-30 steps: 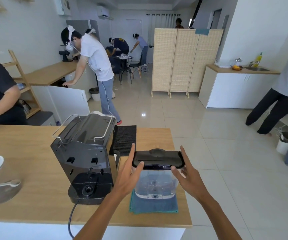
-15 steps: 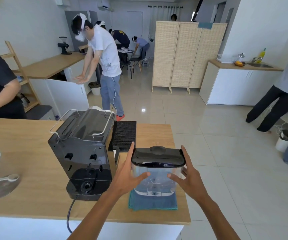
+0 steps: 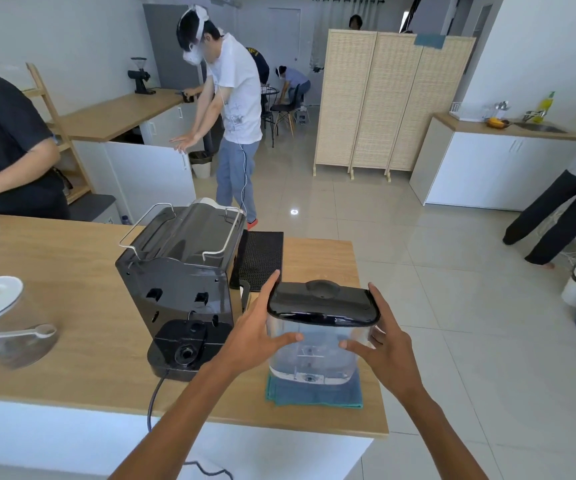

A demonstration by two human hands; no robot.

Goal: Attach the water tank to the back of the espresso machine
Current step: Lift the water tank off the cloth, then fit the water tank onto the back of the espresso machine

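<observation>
A clear water tank [image 3: 312,355] with a black lid stands on a folded blue cloth [image 3: 314,393] near the counter's right front corner. My left hand [image 3: 257,336] presses its left side, thumb across the front. My right hand [image 3: 383,344] holds its right side, fingers spread. Both hands grip the tank just under the lid. To the left stands the black espresso machine [image 3: 179,282], its back facing me, with an empty round socket on the rear base. Its power cord hangs over the front edge.
A wooden counter [image 3: 72,271] carries a glass jar with a white lid and scoop [image 3: 2,323] at the left and a black mat [image 3: 260,258] behind the machine. A person in black stands at far left; others stand across the tiled floor.
My hands have closed in from hovering beside the tank to gripping both its sides. The view has shifted slightly closer; the tank still rests on the cloth.
</observation>
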